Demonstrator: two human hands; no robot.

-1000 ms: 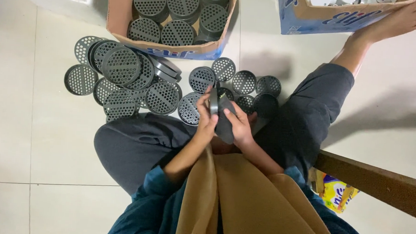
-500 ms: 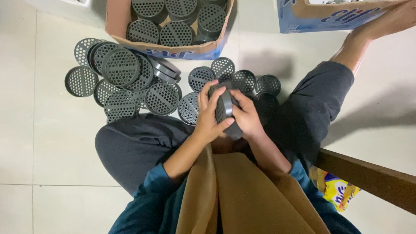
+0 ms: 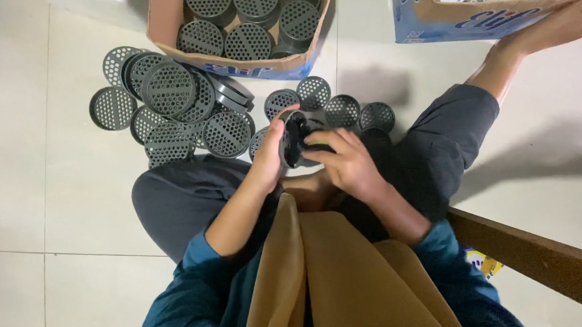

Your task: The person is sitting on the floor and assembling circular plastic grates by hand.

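Observation:
I sit on a tiled floor with my legs folded. My left hand (image 3: 269, 157) and my right hand (image 3: 348, 162) together grip one round dark grey plastic part (image 3: 295, 139), held on edge above my lap. The left palm presses its left side, and the right fingers wrap its right side. On the floor just beyond my hands lies a row of small round perforated grey caps (image 3: 342, 111). A heap of larger perforated grey discs (image 3: 169, 102) lies to the left of my hands.
A brown cardboard box (image 3: 158, 22) filled with more perforated grey parts stands at the top. A blue-printed box (image 3: 441, 23) is at the top right by my bare foot (image 3: 558, 28). A wooden bar (image 3: 529, 255) crosses the lower right. A tan cloth (image 3: 338, 277) hangs below.
My hands have turned the grey part in place, so it now stands on edge with its hollow side toward my right hand. The heaps on the floor are unchanged.

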